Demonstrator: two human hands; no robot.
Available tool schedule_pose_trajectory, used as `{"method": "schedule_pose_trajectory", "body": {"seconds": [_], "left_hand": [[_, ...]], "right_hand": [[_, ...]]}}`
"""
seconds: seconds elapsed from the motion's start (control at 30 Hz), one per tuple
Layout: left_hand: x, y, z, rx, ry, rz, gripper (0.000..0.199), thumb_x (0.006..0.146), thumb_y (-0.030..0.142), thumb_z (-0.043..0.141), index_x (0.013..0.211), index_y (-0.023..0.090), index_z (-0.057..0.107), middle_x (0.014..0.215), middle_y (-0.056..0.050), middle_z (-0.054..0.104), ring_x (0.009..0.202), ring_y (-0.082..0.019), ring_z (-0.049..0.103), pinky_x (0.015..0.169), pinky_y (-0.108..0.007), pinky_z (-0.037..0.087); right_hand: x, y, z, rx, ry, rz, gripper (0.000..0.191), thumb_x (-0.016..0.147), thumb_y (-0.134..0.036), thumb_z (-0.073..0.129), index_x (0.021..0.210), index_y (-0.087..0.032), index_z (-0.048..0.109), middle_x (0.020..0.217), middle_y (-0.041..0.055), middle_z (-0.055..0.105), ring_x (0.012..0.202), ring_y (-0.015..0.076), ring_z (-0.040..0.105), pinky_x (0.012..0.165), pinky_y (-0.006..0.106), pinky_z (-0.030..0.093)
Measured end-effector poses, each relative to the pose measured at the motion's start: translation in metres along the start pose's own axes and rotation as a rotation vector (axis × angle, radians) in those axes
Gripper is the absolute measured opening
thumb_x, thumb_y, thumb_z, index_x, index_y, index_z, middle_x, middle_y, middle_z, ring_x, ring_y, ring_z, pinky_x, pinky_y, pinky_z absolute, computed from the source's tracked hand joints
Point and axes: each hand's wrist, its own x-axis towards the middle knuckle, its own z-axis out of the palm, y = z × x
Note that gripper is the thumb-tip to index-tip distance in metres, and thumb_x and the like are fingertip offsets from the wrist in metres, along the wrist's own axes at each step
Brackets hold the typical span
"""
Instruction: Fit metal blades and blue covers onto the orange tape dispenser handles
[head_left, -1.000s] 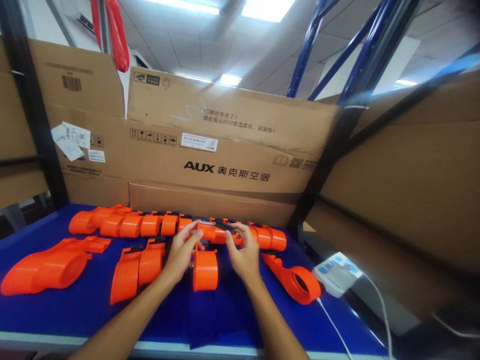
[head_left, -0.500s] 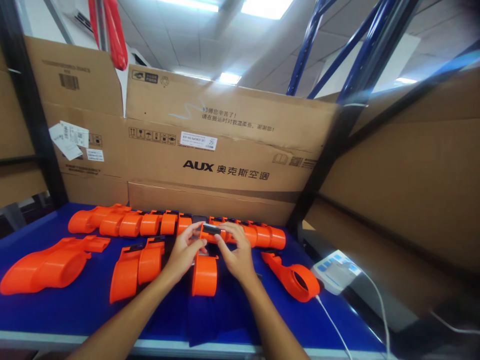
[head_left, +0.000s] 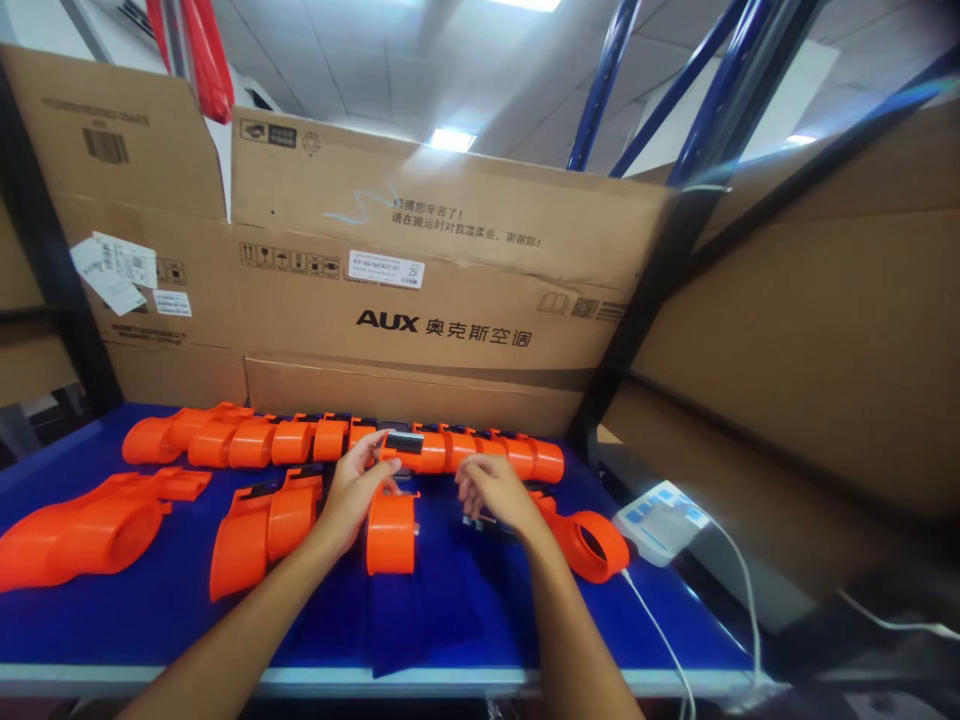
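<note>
Holding one orange piece (head_left: pixel 391 535).

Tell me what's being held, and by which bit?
The left hand holds an orange ring-shaped piece by its upper end, beside the black strip. I can't tell about the right hand.

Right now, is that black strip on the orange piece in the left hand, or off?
On: the black strip lies along the top of the orange piece that the left hand grips. Cannot tell whether it's fastened.
</note>
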Motion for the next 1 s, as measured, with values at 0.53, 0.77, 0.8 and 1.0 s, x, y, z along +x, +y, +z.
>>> {"method": "schedule_pose_trajectory", "body": {"seconds": [0.53, 0.77, 0.8, 1.0], "left_hand": [[0.0, 0.003, 0.0, 0.042, 0.029, 0.049, 0.055, 0.072, 0.025, 0.074, 0.125, 0.019, 0.06, 0.1, -0.004, 0.067, 0.055, -0.01, 0.062, 0.06, -0.028, 0.05], [0.005, -0.001, -0.005, 0.009, 0.107, 0.044, 0.058, 0.069, 0.024, 0.074, 0.125, 0.02, 0.06, 0.101, -0.003, 0.066, 0.055, -0.01, 0.062, 0.06, -0.027, 0.049], [0.006, -0.001, -0.005, -0.008, 0.119, 0.043, 0.058, 0.069, 0.024, 0.075, 0.125, 0.021, 0.059, 0.1, -0.002, 0.066, 0.055, -0.01, 0.062, 0.059, -0.027, 0.049], [0.009, -0.002, -0.008, -0.059, 0.2, 0.084, 0.06, 0.067, 0.026, 0.076, 0.124, 0.02, 0.059, 0.09, 0.0, 0.065, 0.056, -0.01, 0.059, 0.059, -0.025, 0.048]], "right_hand": [[-0.005, -0.01, 0.024, -0.546, -0.014, -0.324, 0.017, 0.09, -0.032, 0.058, 0.088, -0.019, 0.069, 0.086, 0.0057, 0.073, 0.08, 0.0204, 0.067, 0.075, 0.031, 0.051], [-0.016, -0.009, 0.03, -0.898, -0.107, -0.25, 0.027, 0.079, -0.042, 0.076, 0.098, -0.023, 0.072, 0.095, 0.0075, 0.073, 0.088, 0.0239, 0.065, 0.073, 0.031, 0.044], [-0.016, -0.008, 0.031, -0.888, -0.119, -0.247, 0.027, 0.079, -0.041, 0.077, 0.098, -0.023, 0.071, 0.094, 0.007, 0.072, 0.087, 0.0233, 0.065, 0.072, 0.03, 0.043], [-0.014, -0.005, 0.032, -0.734, -0.149, -0.243, 0.028, 0.076, -0.027, 0.08, 0.1, -0.022, 0.066, 0.089, 0.0028, 0.069, 0.082, 0.0198, 0.062, 0.068, 0.026, 0.04]]}}
